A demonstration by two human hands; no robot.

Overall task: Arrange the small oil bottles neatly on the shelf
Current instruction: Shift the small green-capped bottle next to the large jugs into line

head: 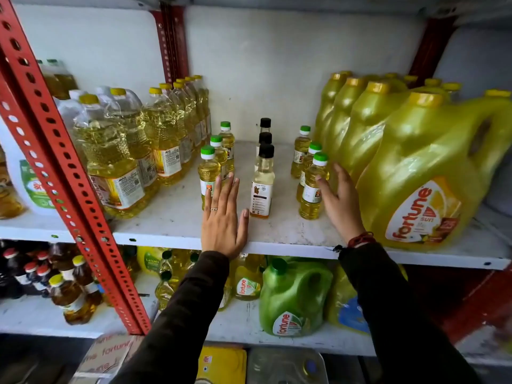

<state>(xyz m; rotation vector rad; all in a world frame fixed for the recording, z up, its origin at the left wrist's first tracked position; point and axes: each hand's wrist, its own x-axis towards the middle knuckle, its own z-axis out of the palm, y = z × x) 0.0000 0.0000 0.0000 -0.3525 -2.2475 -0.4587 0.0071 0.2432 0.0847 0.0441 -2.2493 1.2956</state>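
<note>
Small oil bottles stand in three rows running front to back on the white shelf (171, 231). The left row (209, 167) has three green-capped yellow bottles. The middle row (262, 184) has three black-capped pale bottles. The right row (313, 187) has three green-capped yellow bottles. My left hand (223, 220) lies flat and open on the shelf, fingers against the front left bottle. My right hand (339, 198) is open, palm turned inward, just right of the front right bottle, thumb near it. Neither hand holds anything.
Large yellow Fortune jugs (421, 189) crowd the right side of the shelf, close behind my right hand. Mid-size clear oil bottles (116, 167) fill the left. A red perforated upright (69, 189) crosses the front left. More bottles and a green jug (293, 297) sit on the lower shelf.
</note>
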